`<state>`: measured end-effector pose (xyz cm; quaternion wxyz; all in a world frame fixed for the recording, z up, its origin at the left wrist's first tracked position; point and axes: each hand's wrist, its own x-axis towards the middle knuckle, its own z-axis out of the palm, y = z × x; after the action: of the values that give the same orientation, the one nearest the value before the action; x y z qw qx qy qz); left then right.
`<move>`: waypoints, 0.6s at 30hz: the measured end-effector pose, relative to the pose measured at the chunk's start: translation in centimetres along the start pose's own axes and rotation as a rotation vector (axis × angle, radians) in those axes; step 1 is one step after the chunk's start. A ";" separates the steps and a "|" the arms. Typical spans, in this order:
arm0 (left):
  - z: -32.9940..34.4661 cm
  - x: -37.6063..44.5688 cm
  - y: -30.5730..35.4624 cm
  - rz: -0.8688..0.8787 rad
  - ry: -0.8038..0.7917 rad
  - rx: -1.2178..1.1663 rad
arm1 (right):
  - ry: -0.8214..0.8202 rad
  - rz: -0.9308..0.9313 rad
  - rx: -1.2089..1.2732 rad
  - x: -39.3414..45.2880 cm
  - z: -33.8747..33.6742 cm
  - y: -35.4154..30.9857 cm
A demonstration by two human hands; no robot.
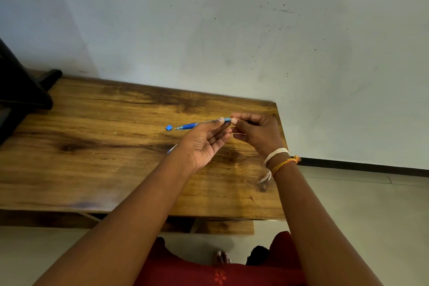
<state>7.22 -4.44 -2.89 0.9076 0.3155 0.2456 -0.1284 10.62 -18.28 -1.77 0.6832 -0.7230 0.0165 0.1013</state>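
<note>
A blue pen (191,125) is held level above the wooden table (97,146), its tip pointing left. My left hand (204,140) pinches the pen's barrel between thumb and fingertips, palm turned up. My right hand (254,132) pinches the pen's right end, fingers curled, and a thin straw-coloured rod (239,133) sticks out below its fingers. A small blue cap piece (169,127) lies on the table just left of the pen tip. A thin refill-like piece (171,148) with a blue end shows from behind my left wrist.
A black stand or chair base (25,90) occupies the table's far left corner. The wall rises straight behind the table. The table's right edge (282,137) lies under my right hand, with tiled floor (359,204) beyond it. Thread bands circle my right wrist.
</note>
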 end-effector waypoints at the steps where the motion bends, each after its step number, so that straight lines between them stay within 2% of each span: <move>1: 0.0 0.0 -0.1 -0.007 0.000 0.012 | -0.007 0.019 -0.013 0.1 -0.5 0.0; 3: 0.1 0.1 -0.3 -0.019 0.001 0.020 | 0.023 0.054 -0.051 0.3 -1.7 0.2; 5: 0.1 0.2 -0.6 -0.030 -0.002 0.023 | 0.139 0.068 -0.135 0.6 -3.0 0.8; 7: 0.1 0.3 -0.9 -0.045 -0.006 0.029 | 0.313 0.053 -0.354 0.8 -4.1 1.6; 9: 0.4 0.4 -1.3 -0.065 -0.011 0.043 | 0.418 0.056 -0.593 0.9 -4.8 2.5; 13: 0.8 0.5 -2.2 -0.088 -0.006 0.090 | 0.387 0.118 -0.794 0.8 -5.1 3.9; 18: 1.0 0.7 -2.5 -0.096 0.002 0.101 | 0.407 0.084 -0.842 1.0 -5.0 4.4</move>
<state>7.14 -7.03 -3.87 0.8830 0.3489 0.2547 -0.1836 11.46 -23.41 -6.06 0.3088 -0.9411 0.1367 -0.0171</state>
